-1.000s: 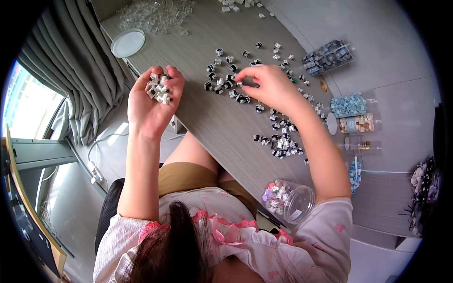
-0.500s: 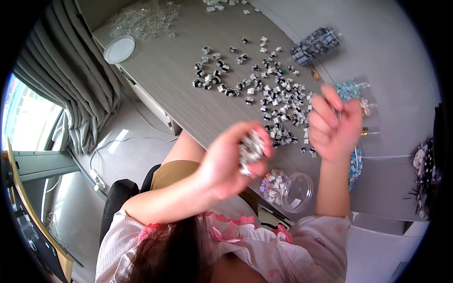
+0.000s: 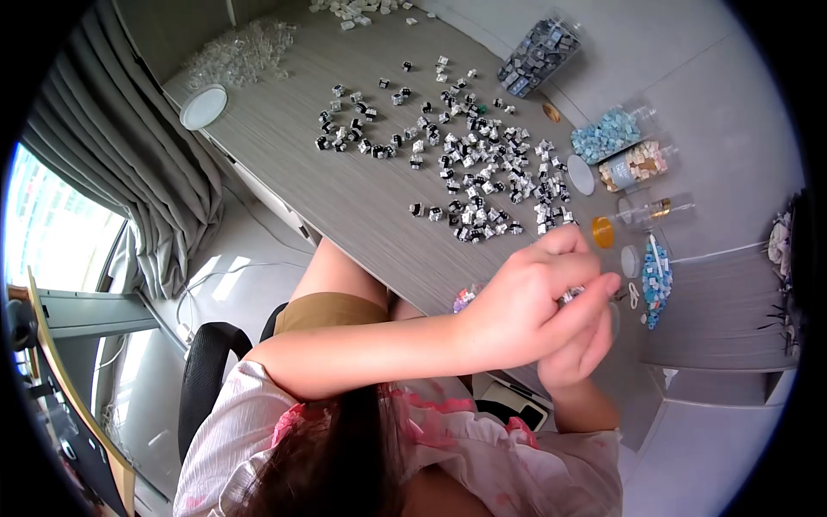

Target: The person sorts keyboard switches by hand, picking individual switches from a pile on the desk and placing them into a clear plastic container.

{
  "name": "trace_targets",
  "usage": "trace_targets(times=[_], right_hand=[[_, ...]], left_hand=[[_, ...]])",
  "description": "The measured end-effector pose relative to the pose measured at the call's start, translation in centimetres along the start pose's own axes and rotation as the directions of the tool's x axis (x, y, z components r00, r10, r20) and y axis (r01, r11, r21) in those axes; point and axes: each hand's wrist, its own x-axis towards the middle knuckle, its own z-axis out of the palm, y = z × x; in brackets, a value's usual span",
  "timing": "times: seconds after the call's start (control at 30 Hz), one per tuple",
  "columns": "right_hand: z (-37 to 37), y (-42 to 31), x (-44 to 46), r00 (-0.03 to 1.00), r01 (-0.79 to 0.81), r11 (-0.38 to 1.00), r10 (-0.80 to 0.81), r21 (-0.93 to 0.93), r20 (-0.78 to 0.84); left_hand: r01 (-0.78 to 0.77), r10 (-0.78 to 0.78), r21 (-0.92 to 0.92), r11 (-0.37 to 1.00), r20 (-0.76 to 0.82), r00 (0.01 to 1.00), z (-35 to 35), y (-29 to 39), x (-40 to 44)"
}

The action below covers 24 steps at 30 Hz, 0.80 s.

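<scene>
My left hand (image 3: 525, 302) is closed around small whitish switches, a bit of which shows between its fingers. Just beneath and beside it, partly covered, is my right hand (image 3: 575, 349); its fingers are curled and what they hold, if anything, is hidden. Both hands are together over the right part of the desk, above the clear jar (image 3: 465, 299) of colourful pieces, which is mostly hidden. Beyond them, many black and white switches (image 3: 482, 164) lie scattered on the grey desk (image 3: 301, 164).
Clear plastic pieces (image 3: 245, 53) and a white lid (image 3: 203, 107) lie at the far left. Along the right are a jar of grey-blue pieces (image 3: 538, 56), a jar of blue pieces (image 3: 607, 133), an orange lid (image 3: 602, 232) and a blue beaded item (image 3: 656, 280).
My left hand has moved right with the switches, from the desk's left edge to above the jar. My right hand has left the scattered switches and come down beside it.
</scene>
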Motion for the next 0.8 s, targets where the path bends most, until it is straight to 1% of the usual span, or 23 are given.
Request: trace_targets(times=[0.03, 0.13, 0.17, 0.27, 0.33, 0.4, 0.43, 0.47, 0.5, 0.57, 0.63, 0.67, 0.7, 0.73, 0.77, 0.8], right_hand=[[0.3, 0.1, -0.2, 0.999, 0.007, 1.000, -0.007, 0.011, -0.053], [-1.0, 1.0, -0.1, 0.989, 0.015, 0.999, -0.021, 0.043, 0.150], [-1.0, 1.0, -0.2, 0.990, 0.028, 0.998, -0.035, 0.051, 0.138], [-1.5, 1.0, -0.4, 0.986, -0.077, 0.994, 0.064, 0.075, 0.153], [-1.2, 1.7, -0.8, 0.983, -0.183, 0.952, 0.180, 0.247, 0.031], [-1.0, 3.0, -0.7, 0.968, -0.225, 0.818, 0.250, 0.530, 0.025], [-1.1, 4.4, 0.4, 0.967, -0.223, 0.681, 0.245, 0.698, 0.071], [-1.1, 5.4, 1.7, 0.966, -0.221, 0.511, 0.230, 0.830, 0.116], [-0.8, 5.8, 3.5, 0.916, -0.337, 0.483, 0.368, 0.809, 0.161], [-0.4, 6.8, 6.6, 0.888, -0.458, 0.740, 0.359, 0.493, 0.287], [2.2, 6.9, 9.4, 0.890, -0.411, 0.876, 0.326, 0.252, 0.319], [3.6, 7.8, 10.5, 0.901, -0.302, 0.937, 0.221, 0.173, 0.374], [5.2, 8.0, 11.4, 0.893, -0.213, 0.973, 0.154, 0.094, 0.423], [6.5, 7.8, 12.3, 0.848, -0.210, 0.978, 0.179, 0.007, 0.498], [7.7, 7.9, 13.3, 0.841, -0.010, 0.993, 0.073, -0.120, 0.536], [8.8, 8.1, 14.1, 0.811, 0.196, 0.953, -0.026, -0.230, 0.585]], left_hand=[[0.005, -0.005, 0.064, 0.998, -0.001, 1.000, 0.0, -0.1, -0.1], [0.030, -0.034, 0.127, 0.992, 0.032, 0.999, -0.1, 0.2, -0.6], [0.012, -0.020, 0.169, 0.985, 0.047, 0.999, 0.0, 0.0, -0.8], [0.066, -0.083, 0.199, 0.978, 0.078, 0.994, 0.0, 0.4, -0.8], [0.029, -0.046, 0.168, 0.985, 0.098, 0.994, 0.2, 0.1, -1.1], [-0.013, -0.008, 0.168, 0.986, 0.124, 0.992, 0.2, -0.3, -1.4], [-0.041, 0.015, 0.183, 0.982, 0.140, 0.990, 0.2, -0.7, -1.5], [-0.068, 0.037, 0.197, 0.978, 0.155, 0.987, 0.2, -0.9, -1.6], [-0.080, 0.036, 0.254, 0.964, 0.177, 0.984, 0.1, -0.8, -1.5], [-0.113, 0.030, 0.364, 0.925, 0.227, 0.973, 0.1, -0.5, -1.4], [-0.162, 0.020, 0.479, 0.863, 0.288, 0.958, 0.2, 0.0, -1.5], [-0.186, 0.010, 0.534, 0.825, 0.315, 0.949, 0.2, 0.2, -1.7], [-0.206, 0.010, 0.570, 0.795, 0.327, 0.945, 0.1, 0.2, -1.8], [-0.217, -0.009, 0.592, 0.776, 0.356, 0.935, 0.1, 0.2, -2.0], [-0.228, -0.031, 0.613, 0.756, 0.381, 0.924, -0.1, 0.1, -2.2], [-0.238, -0.054, 0.634, 0.736, 0.405, 0.913, -0.2, -0.1, -2.4]])
